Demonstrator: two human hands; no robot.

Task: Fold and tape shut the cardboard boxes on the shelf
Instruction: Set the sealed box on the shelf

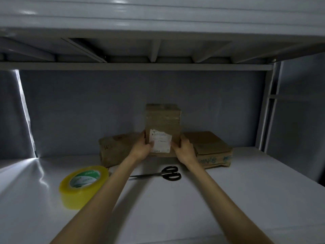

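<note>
here both hands, left hand and right hand, grip upright box; label print illegible.

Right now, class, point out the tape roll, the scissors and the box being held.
tape roll (pixel 82 186), head view, yellow outer side.
scissors (pixel 171 173), head view, black handles.
held box (pixel 162 120), head view, front face.

Tall brown cardboard box with torn white label, upright at shelf's 12 o'clock; flatter brown boxes at 10 and 2 o'clock.
</note>
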